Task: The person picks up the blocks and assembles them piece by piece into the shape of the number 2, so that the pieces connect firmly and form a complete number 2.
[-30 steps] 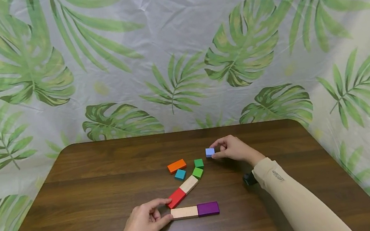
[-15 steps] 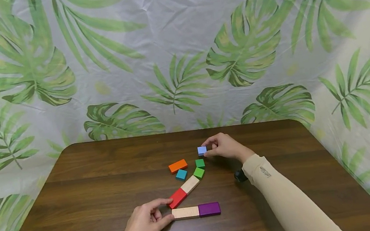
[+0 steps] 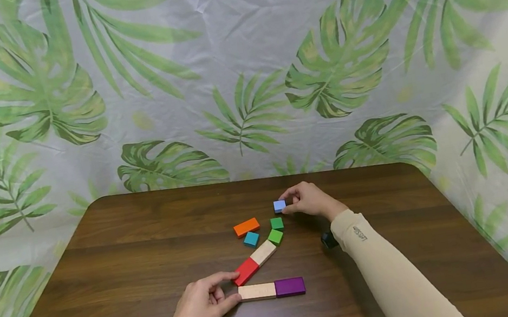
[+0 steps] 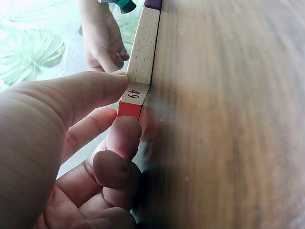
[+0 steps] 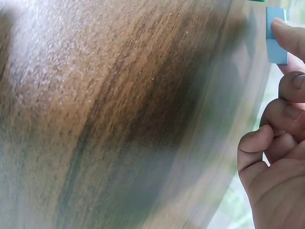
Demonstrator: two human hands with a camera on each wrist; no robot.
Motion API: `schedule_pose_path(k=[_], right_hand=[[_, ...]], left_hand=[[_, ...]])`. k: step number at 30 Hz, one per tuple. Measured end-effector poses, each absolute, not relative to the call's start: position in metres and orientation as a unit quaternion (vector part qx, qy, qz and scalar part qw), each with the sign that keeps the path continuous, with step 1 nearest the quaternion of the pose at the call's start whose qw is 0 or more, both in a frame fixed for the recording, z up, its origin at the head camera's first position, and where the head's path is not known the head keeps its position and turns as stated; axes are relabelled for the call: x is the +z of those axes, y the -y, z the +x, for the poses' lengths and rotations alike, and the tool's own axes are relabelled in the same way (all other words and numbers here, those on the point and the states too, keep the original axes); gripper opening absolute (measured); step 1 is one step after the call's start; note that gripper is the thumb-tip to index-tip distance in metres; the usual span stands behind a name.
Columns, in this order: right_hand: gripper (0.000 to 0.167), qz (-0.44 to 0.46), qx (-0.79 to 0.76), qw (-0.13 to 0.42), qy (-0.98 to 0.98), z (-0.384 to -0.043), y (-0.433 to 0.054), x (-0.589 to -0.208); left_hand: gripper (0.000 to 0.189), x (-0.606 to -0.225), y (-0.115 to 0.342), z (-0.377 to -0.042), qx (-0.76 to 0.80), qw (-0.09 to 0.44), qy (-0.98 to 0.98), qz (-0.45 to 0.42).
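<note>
With thumb and index finger, my right hand point(image 3: 308, 200) pinches a small light blue block point(image 3: 280, 206) just behind the dark green block point(image 3: 277, 223). The same light blue block point(image 5: 277, 38) shows at the upper right of the right wrist view; whether it touches the table, I cannot tell. My left hand point(image 3: 202, 306) has its index finger at the red block point(image 3: 246, 271) and its thumb at the end of a plain wooden block point(image 3: 257, 291), pinching where the two meet. A number is printed on an end face point(image 4: 135, 93) there. The other left fingers are curled.
A second plain wooden block point(image 3: 264, 253) and a light green block point(image 3: 275, 237) continue the line from the red one. A purple block point(image 3: 290, 287) extends the front row. Orange point(image 3: 247, 227) and teal point(image 3: 252, 239) blocks lie left of the greens on the brown table point(image 3: 106, 290).
My right hand has carried the light blue block leftward, to behind the dark green block, then nearly stopped. The left hand and the other blocks keep their places.
</note>
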State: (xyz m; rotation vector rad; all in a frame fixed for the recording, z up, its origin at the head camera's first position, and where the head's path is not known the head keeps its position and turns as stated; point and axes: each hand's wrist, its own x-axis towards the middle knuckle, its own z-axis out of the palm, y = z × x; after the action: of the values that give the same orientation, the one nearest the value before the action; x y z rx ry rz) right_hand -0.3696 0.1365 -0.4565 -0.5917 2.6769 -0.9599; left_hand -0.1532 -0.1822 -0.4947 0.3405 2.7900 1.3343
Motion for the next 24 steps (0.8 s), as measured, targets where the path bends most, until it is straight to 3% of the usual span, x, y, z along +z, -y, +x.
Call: schedule_pose_path(k=[24], right_hand=[[0.035,-0.211,-0.299,0.126,-0.922,-0.3702,-0.1323,-0.4655]], left_hand=[[0.034,-0.4944,0.1822,-0.1535,0.427,0.019,-0.897,0.109]])
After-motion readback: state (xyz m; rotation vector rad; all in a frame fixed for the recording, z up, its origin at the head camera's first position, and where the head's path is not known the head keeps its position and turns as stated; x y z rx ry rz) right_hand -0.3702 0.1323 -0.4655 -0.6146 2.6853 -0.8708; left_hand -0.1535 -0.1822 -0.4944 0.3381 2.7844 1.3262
